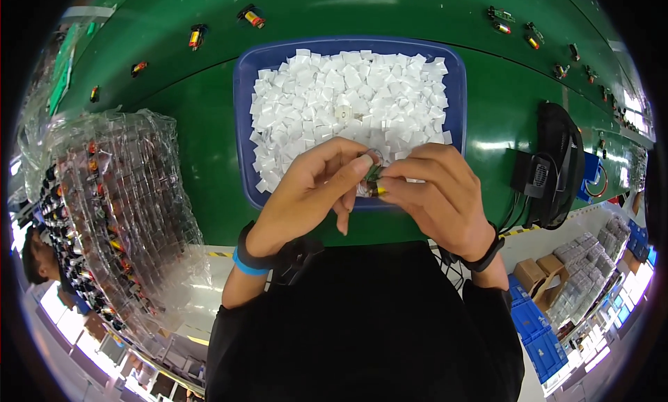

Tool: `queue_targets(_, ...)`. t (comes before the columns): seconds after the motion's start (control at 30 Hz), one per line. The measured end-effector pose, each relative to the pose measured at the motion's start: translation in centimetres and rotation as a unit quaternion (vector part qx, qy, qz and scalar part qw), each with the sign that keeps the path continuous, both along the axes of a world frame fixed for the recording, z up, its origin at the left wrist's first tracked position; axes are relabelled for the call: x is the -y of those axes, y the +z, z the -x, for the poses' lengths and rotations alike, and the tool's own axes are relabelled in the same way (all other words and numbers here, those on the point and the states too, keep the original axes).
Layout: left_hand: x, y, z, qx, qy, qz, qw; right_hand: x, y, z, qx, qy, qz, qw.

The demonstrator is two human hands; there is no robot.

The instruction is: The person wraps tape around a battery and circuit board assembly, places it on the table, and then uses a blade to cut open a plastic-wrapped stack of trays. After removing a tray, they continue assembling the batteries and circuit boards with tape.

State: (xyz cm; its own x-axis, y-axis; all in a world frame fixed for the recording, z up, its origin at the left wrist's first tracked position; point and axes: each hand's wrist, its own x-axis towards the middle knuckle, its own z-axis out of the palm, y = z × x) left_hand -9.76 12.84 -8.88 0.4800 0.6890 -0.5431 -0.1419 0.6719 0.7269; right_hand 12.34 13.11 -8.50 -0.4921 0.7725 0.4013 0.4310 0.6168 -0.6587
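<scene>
Between my two hands, over the near edge of a blue tray, is a small electronic assembly [374,173] with a green circuit board and a yellow-banded cylinder. My left hand [300,198] pinches its left side with thumb and fingers. The fingertips of my right hand [445,200] close on its right side, near the yellow part. My fingers hide much of it. Under and beyond them, the blue tray [245,134] is filled with small white squarish pieces [348,82]. A round whitish piece [344,113] lies on top of the pile.
To the left stands a tall stack of clear plastic trays [139,200] holding similar assemblies. More assemblies [197,37] lie spaced along the green surface beyond. At right are a black adapter [532,172] and a black bag [560,165]. Another person [43,256] is at far left.
</scene>
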Motion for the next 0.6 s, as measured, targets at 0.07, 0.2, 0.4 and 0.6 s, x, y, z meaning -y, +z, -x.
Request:
queue_targets(0.07, 0.5, -0.2, -0.1, -0.018, 0.008, -0.043, 0.999, 0.2, -0.2, 0.3, 0.050, 0.007, -0.068, 0.996)
queue_targets(0.2, 1.0, 0.0, -0.3, -0.017, 0.033, -0.079, 0.996, 0.1, -0.3, 0.1, 0.088, 0.016, -0.109, 0.990)
queue_targets(0.4, 1.1, 0.4, 0.3, 0.013, 0.040, -0.055, 0.998, 0.3, -0.4, 0.4, 0.073, 0.001, -0.112, 0.991)
queue_targets(0.6, 1.4, 0.2, 0.2, -0.062, 0.000, -0.108, 0.992, 0.5, 0.1, 1.2, 0.110, -0.017, -0.149, 0.983)
